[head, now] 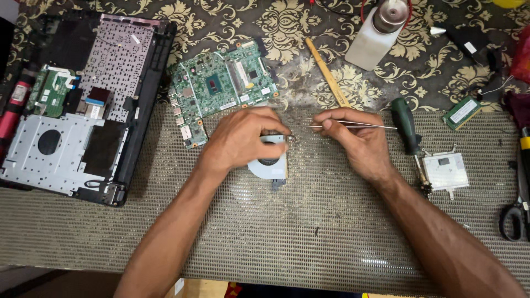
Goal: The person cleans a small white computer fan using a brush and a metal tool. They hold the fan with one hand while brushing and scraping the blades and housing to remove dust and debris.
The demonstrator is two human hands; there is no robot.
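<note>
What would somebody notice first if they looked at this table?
Probably the two hands in the middle: the left hand presses down on a small round laptop fan, and the right hand pinches thin metal tweezers pointing at it. Just behind them lies a green circuit board, and at the far left sits an opened laptop shell with its insides showing.

**Laptop parts spread around two hands on a mat**

At centre, the left hand (pixel 243 138) rests on a cooling fan (pixel 269 163); the right hand (pixel 359 140), just beside it, holds tweezers (pixel 353 124). Behind the left hand lies a circuit board (pixel 218 88). Far left sits an opened laptop base (pixel 83 105). Right of the right hand lie a screwdriver (pixel 407 127), then a metal bracket (pixel 446 171), with scissors (pixel 516 212) at the far right edge.
</note>
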